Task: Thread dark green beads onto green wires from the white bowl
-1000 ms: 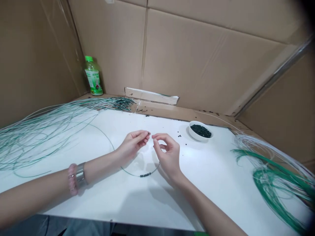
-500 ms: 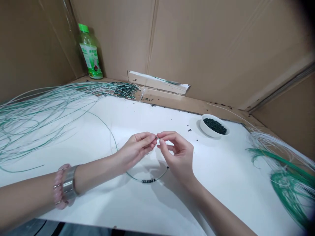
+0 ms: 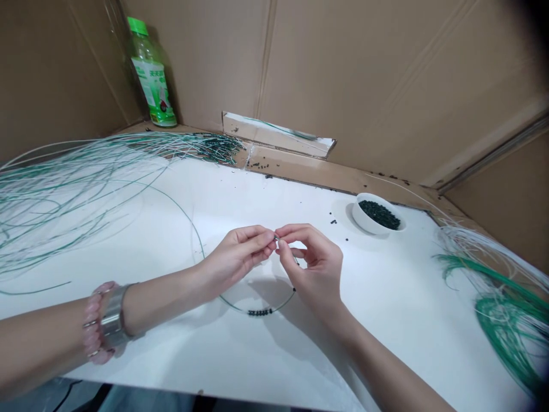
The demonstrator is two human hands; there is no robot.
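A thin green cord [image 3: 235, 306] hangs in a loop below my hands, with a row of black beads [image 3: 260, 312] at its lowest part and another black bead near my right palm. My left hand [image 3: 244, 254] is closed, its thumb and forefinger pinching the cord. Fingertip to fingertip with it, my right hand [image 3: 312, 260] pinches the cord as well, thumb against forefinger. A tiny dark piece shows between the fingertips, too small to make out. To the left, the cord's tail curves away over the white tabletop [image 3: 206, 355].
A white bowl [image 3: 359, 216] of black beads stands at the back right, stray beads beside it. Beaded green and white cords [image 3: 86, 183] spread at left; bundled cords [image 3: 493, 320] lie at right. A green bottle [image 3: 154, 86] stands by the cardboard wall [image 3: 343, 68].
My hands stay pinched together, the right fingers shifting slightly. A bead now shows beside my right palm. The view has tilted a little, so the bottle and back items appear higher.
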